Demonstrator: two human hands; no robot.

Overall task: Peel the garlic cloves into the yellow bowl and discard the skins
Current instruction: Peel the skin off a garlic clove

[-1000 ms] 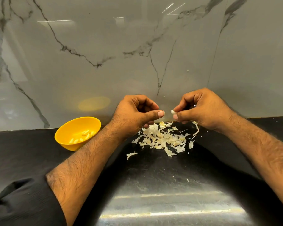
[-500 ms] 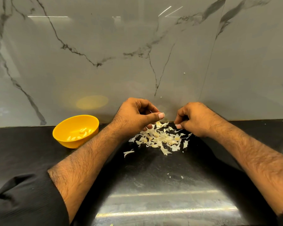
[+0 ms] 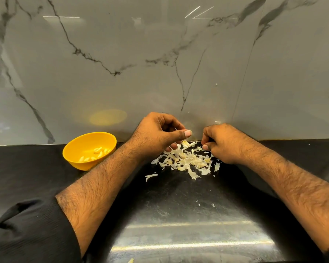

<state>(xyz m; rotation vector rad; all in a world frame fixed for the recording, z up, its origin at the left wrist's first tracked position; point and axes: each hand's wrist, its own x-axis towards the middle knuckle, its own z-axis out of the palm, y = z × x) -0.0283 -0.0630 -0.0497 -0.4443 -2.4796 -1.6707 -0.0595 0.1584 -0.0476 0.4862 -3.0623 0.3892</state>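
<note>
A grey marble wall point(image 3: 160, 63) with dark veins fills the upper half of the view, and a faint yellow glow on it mirrors the bowl below. Under it runs a black glossy countertop point(image 3: 179, 215), its near edge cut off by the frame and partly washed out by a bright reflection. A black sleeve point(image 3: 27, 232) covers the left arm up to the lower left corner; the right forearm runs out of the frame at the right edge.

The yellow bowl point(image 3: 72, 154) stands on the counter to the left, close to the wall and well apart from the hands. It holds a handful of peeled garlic cloves point(image 3: 96, 153), pale and lying loose on its floor; their number is hard to make out.

The left hand point(image 3: 158, 133) hangs above the left edge of the skins with its fingers curled and the thumb laid out straight across them. Something small and pale shows at the thumb tip, but whether the hand holds a clove is hidden behind the fingers. The right hand point(image 3: 222, 143) rests low at the right edge of the skins, fingers curled under; whether it pinches anything I cannot tell, as the fingertips hide it.

The pile of garlic skins point(image 3: 186, 160) lies between and just below the two hands, thin white and cream flakes. One stray flake point(image 3: 150, 176) sits apart to the left, and a few tiny crumbs lie nearer the camera.
</note>
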